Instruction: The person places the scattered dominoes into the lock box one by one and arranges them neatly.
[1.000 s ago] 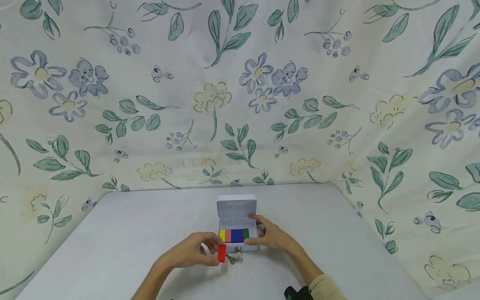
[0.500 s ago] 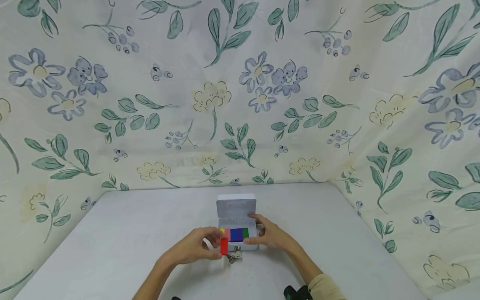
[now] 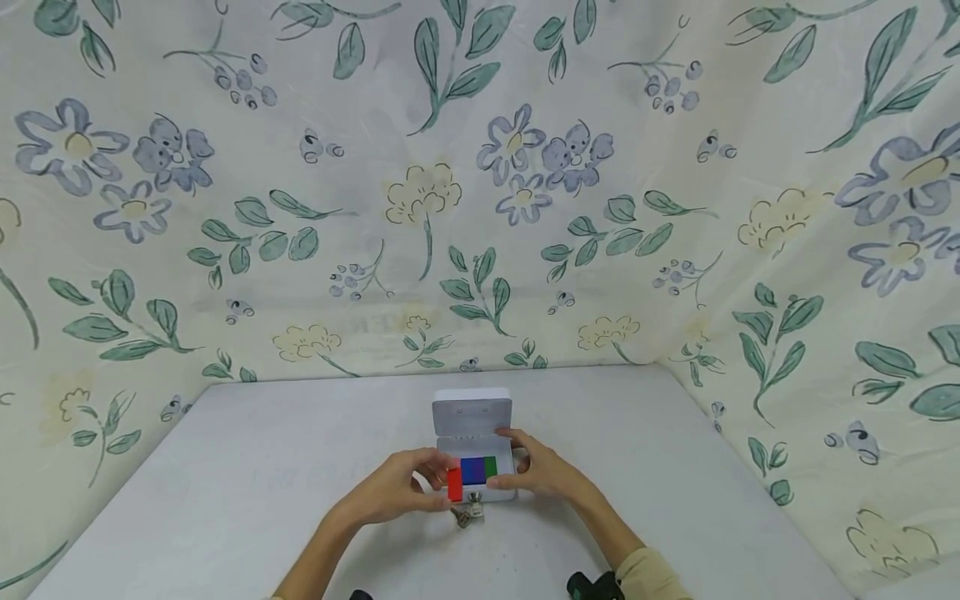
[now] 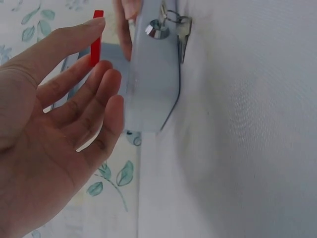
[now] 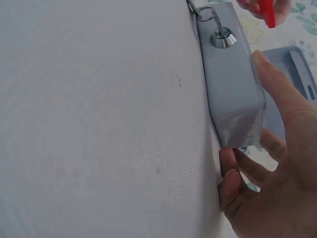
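Note:
A small grey-white metal cash box (image 3: 498,495) stands with its lid (image 3: 472,417) raised. Inside it, a row of coloured blocks shows dark blue (image 3: 473,471) and green (image 3: 491,467), with a bit of pink beside them. Between thumb and forefinger my left hand (image 3: 397,488) pinches a flat red block (image 3: 454,485), held upright at the box's front left; its other fingers are loosely bent in the left wrist view. My right hand (image 3: 553,477) grips the box's right end, thumb on the front rim (image 5: 258,58), fingers around the side. The red block covers the row's left end.
Keys on a ring (image 3: 462,517) hang from the lock (image 5: 223,37) on the box's front. The box stands on a white table (image 3: 300,450), with a floral cloth (image 3: 480,192) behind. Black wrist gear (image 3: 596,586) shows at the right sleeve.
My left hand has moved up and to the right with the red block, from in front of the box to over its front edge. The right hand has stayed put.

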### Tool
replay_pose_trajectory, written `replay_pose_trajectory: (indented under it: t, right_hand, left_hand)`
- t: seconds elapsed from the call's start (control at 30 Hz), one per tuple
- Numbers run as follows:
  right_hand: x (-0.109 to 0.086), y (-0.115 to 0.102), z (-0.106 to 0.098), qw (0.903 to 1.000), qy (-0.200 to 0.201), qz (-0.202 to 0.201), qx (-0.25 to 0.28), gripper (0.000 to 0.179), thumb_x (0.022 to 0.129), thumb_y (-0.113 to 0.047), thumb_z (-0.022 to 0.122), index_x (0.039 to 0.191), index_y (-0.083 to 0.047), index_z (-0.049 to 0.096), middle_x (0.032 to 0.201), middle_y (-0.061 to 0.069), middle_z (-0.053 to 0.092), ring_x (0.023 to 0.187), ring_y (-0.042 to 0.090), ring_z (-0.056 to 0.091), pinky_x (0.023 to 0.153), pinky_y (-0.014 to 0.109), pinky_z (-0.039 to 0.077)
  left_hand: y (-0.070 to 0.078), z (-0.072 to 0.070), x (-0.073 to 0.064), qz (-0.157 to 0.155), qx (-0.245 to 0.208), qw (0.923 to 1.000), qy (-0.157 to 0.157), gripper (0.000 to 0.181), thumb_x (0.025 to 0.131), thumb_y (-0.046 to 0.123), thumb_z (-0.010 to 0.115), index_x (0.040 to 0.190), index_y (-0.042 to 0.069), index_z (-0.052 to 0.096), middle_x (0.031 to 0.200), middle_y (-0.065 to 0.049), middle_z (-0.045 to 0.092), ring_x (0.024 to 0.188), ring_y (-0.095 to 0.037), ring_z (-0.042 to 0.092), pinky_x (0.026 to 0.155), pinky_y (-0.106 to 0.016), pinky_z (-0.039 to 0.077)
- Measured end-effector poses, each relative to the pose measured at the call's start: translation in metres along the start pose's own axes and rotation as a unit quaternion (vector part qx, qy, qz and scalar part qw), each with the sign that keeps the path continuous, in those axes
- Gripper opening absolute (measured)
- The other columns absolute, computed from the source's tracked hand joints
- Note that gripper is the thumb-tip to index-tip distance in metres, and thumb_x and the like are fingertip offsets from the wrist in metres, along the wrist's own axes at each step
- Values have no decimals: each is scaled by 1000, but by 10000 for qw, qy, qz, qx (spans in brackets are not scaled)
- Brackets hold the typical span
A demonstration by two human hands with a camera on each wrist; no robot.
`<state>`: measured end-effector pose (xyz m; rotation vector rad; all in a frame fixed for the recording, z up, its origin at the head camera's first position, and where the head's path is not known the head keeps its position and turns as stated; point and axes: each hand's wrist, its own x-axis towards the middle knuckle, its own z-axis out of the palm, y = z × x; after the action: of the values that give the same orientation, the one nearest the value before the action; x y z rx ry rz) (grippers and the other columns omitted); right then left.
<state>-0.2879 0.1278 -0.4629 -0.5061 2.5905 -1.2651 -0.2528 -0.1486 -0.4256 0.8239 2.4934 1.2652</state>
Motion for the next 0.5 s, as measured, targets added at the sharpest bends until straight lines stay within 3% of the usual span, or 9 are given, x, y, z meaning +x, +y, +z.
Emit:
replay_pose_trajectory:
  t: [0.5]
  right_hand:
    - [-1, -1, -1, 9999, -5, -127, -11, 88, 78, -46, 80, 150, -19, 37, 136, 12, 52, 90, 16, 50, 67, 27, 41]
  left_hand:
    - [0, 3, 13, 170, 178, 9997, 71, 41, 82, 26, 79, 117, 11, 63, 100, -5, 67, 92, -20, 62, 70, -22, 53]
